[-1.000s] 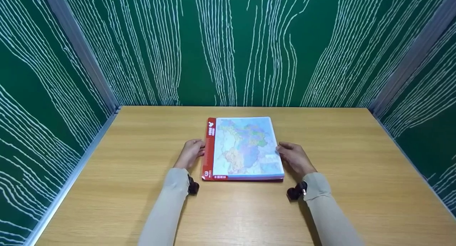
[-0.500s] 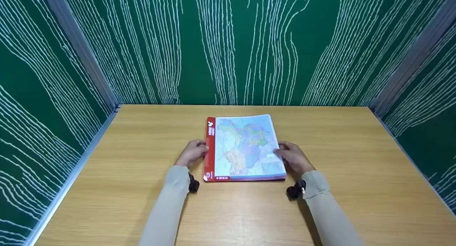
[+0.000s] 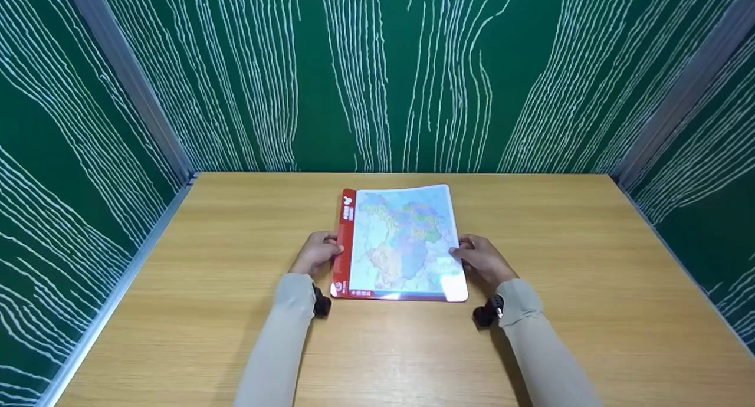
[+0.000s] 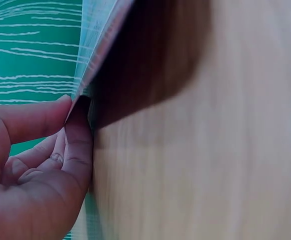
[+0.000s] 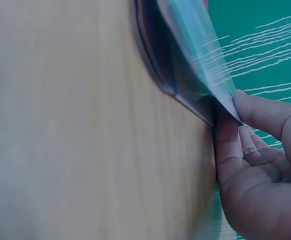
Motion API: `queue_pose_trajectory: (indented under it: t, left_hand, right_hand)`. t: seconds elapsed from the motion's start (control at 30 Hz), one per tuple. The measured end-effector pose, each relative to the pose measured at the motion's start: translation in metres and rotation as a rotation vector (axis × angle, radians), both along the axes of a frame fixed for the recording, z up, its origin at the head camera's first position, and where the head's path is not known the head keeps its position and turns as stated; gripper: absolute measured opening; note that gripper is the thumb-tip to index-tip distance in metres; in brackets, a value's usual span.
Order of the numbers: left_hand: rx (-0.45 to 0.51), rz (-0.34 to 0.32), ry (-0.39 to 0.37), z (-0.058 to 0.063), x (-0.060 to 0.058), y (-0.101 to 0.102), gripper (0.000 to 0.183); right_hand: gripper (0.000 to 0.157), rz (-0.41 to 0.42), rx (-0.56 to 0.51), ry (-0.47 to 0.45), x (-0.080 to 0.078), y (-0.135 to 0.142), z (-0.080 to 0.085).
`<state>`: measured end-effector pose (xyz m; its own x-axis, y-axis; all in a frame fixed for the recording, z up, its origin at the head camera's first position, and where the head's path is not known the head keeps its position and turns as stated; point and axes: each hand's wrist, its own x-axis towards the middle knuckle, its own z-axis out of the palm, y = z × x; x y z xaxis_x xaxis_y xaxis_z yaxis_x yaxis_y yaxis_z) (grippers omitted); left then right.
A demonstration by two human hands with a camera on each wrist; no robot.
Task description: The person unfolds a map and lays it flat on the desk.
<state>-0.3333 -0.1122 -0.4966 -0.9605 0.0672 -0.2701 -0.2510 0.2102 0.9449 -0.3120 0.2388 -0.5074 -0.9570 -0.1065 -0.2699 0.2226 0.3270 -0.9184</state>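
Observation:
A glossy map (image 3: 401, 242) with a red strip along its left side lies in front of me, its front right corner shiny with glare. My left hand (image 3: 318, 252) pinches the red edge, thumb on top and fingers underneath. On the opposite edge my right hand (image 3: 485, 258) grips likewise. Seen from the left wrist, the map's edge (image 4: 98, 40) slopes up from the fingertips over a dark shadow. In the right wrist view the top sheet (image 5: 200, 45) bows away from darker layers (image 5: 150, 55) below it, with a gap between.
The map is over a wooden table (image 3: 389, 354), whose surface extends around both forearms. Green walls (image 3: 424, 100) with white wavy lines close off the back and sides, joined by grey posts (image 3: 127, 71). A small black device (image 3: 485, 316) sits at each wrist.
The map has come up slightly at its far edge and shifted a little left. My left thumb has moved onto the red strip, and glare has appeared at the front right corner.

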Motion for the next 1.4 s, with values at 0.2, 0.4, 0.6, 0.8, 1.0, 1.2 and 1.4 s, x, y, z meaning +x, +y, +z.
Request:
queue_pose_trajectory:
  t: [0.2, 0.4, 0.6, 0.8, 1.0, 1.2, 1.4]
  left_hand:
    - [0.024, 0.002, -0.013, 0.001, 0.0001, 0.0003, 0.041]
    - [0.016, -0.005, -0.028, 0.0023, 0.0012, -0.0012, 0.042]
    - [-0.018, -0.004, -0.02, 0.0024, 0.0015, -0.0017, 0.043]
    - [-0.041, 0.004, -0.036, 0.0039, 0.0012, -0.0009, 0.044]
    - [-0.063, 0.008, -0.051, 0.0054, 0.0032, -0.0006, 0.045]
    - [-0.085, 0.002, -0.036, 0.0064, 0.0033, -0.0021, 0.042]
    - [-0.106, 0.01, -0.024, 0.0057, 0.0029, -0.0033, 0.042]
  right_hand:
    - [0.025, 0.005, 0.026, -0.005, 0.0013, 0.0018, 0.0016]
    - [0.026, 0.015, -0.004, -0.003, 0.0008, 0.0011, 0.002]
    - [0.042, 0.02, -0.009, 0.0, 0.0021, 0.0011, 0.0024]
    - [0.039, 0.0, -0.018, -0.006, 0.0023, 0.0005, 0.0026]
    - [0.038, -0.021, -0.031, -0.012, 0.0032, 0.0001, 0.0016]
    - [0.032, -0.029, -0.023, -0.013, 0.0027, 0.0002, 0.0019]
    - [0.041, -0.024, -0.023, -0.011, 0.0028, 0.0011, 0.0036]
